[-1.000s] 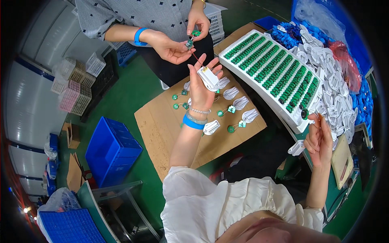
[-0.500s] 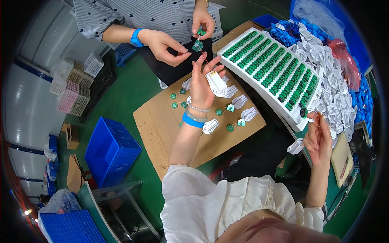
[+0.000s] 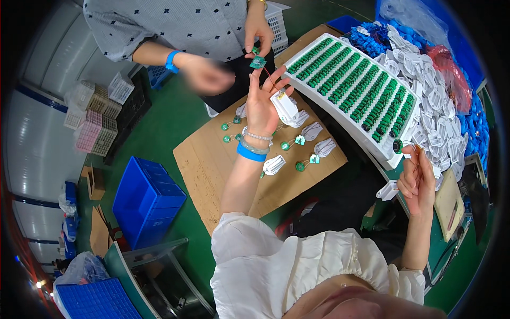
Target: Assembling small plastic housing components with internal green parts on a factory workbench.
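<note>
My left hand (image 3: 261, 112) is palm up with a white plastic case (image 3: 285, 108) held against its fingers. From that case a thin red wire runs up to a small green circuit board (image 3: 257, 62), pinched by a co-worker's hand (image 3: 258, 32). The co-worker's other hand (image 3: 209, 77), smeared by motion, is apart from the board. On the right, my right hand (image 3: 418, 178) pinches thin wires that lead to a round green-and-black part (image 3: 397, 146). Another white case (image 3: 388, 190) hangs beside the right hand's fingers.
Below my left hand, a cardboard sheet (image 3: 204, 175) carries several white cases with wired green boards. A white tray (image 3: 390, 159) holds rows of green round parts. Beyond it lie a heap of white cases (image 3: 438, 106) and blue bundles (image 3: 475, 130). A blue crate (image 3: 146, 199) stands at left.
The co-worker's one hand has swung left, away from the circuit board. The board has shifted slightly left and down. My own hands have hardly moved.
</note>
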Action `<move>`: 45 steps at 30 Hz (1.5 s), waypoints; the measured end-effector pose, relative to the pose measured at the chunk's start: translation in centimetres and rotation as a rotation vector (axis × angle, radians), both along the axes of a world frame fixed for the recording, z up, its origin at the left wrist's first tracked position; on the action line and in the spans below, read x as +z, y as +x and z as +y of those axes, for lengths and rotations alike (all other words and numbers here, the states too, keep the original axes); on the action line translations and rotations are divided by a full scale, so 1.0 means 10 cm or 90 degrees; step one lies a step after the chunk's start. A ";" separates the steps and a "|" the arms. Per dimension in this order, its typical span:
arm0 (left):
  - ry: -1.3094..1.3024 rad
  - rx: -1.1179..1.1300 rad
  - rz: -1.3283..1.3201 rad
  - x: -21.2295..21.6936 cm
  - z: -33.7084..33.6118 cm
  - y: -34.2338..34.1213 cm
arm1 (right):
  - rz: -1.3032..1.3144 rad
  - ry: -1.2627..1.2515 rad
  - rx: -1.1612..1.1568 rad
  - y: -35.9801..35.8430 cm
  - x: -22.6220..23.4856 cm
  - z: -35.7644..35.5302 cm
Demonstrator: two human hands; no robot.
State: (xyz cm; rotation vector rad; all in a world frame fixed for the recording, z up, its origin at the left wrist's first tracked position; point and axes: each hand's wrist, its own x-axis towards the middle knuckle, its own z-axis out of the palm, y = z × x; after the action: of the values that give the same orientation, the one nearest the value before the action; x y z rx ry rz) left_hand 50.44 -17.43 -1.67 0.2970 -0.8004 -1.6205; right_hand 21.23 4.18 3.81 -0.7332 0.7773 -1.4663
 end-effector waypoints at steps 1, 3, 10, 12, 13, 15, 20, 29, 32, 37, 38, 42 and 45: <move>0.008 0.004 0.000 0.01 0.00 -0.01 | 0.001 0.003 -0.003 0.00 0.00 0.00; 0.013 0.009 0.004 -0.01 -0.02 -0.01 | 0.003 0.003 -0.003 0.00 0.00 0.00; 0.048 0.041 0.038 -0.03 -0.12 0.09 | 0.002 0.008 -0.010 -0.01 -0.01 0.02; 0.045 0.045 0.038 -0.03 -0.12 0.12 | 0.002 0.006 -0.007 -0.02 -0.01 0.03; 0.035 0.044 0.043 -0.04 -0.12 0.14 | 0.001 0.004 -0.002 -0.02 -0.01 0.02; 0.018 0.043 0.046 -0.04 -0.13 0.16 | 0.001 0.007 -0.004 -0.03 -0.02 0.02; 0.020 0.057 0.023 -0.04 -0.14 0.14 | -0.003 0.013 -0.005 -0.01 -0.01 0.00; 0.040 0.052 0.016 -0.13 -0.26 0.10 | 0.000 0.006 -0.009 -0.02 -0.04 0.00; 0.091 0.040 -0.020 -0.10 -0.41 0.07 | -0.017 -0.006 0.020 0.00 -0.09 0.00; 0.084 0.066 -0.051 -0.16 -0.41 0.00 | -0.048 0.006 0.030 0.06 -0.09 0.05; 0.104 0.063 -0.037 -0.23 -0.38 0.00 | -0.072 0.009 0.044 0.08 -0.09 0.05; 0.153 0.131 -0.020 -0.54 -0.19 -0.04 | -0.055 0.014 0.073 0.10 -0.14 0.09; 0.187 0.205 -0.037 -0.74 0.00 -0.07 | -0.048 0.019 0.084 0.12 -0.16 0.10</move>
State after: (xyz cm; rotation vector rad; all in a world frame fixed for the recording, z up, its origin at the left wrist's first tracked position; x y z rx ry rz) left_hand 49.70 -17.45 -9.07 0.6506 -0.5231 -1.4256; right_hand 22.47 5.20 2.23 -0.6901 0.6790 -1.3535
